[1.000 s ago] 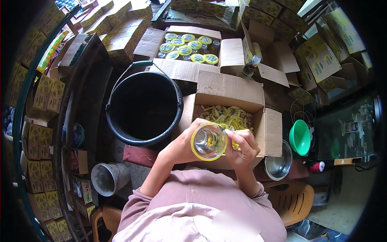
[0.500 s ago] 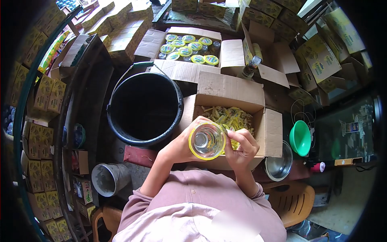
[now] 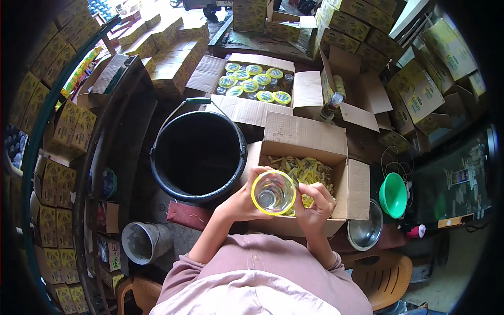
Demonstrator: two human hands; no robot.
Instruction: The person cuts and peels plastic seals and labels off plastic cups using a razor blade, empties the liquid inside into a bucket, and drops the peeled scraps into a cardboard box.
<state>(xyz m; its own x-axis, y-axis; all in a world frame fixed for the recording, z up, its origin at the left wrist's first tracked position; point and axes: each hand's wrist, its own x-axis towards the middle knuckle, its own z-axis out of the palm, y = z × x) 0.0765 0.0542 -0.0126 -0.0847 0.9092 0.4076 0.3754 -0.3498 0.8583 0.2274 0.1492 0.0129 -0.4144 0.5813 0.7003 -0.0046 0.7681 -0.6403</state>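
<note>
My left hand (image 3: pixel 240 201) grips a clear glass jar (image 3: pixel 273 192) with a yellow band at its rim, mouth facing the camera. My right hand (image 3: pixel 315 202) presses against the jar's right side, fingers at the yellow band. Both hands hover over the near edge of an open cardboard box (image 3: pixel 307 137) filled with yellow strips (image 3: pixel 304 170). I cannot tell whether the right hand holds a strip.
A black bucket (image 3: pixel 198 154) stands left of the box. Behind it an open carton (image 3: pixel 254 81) holds yellow-lidded jars. A green funnel (image 3: pixel 392 194) and a steel bowl (image 3: pixel 365 231) lie at the right, a grey pipe piece (image 3: pixel 140 241) at lower left. Stacked cartons surround everything.
The view has tilted so everything sits lower in frame. The jar has turned slightly in my hands; both hands stay on it above the box.
</note>
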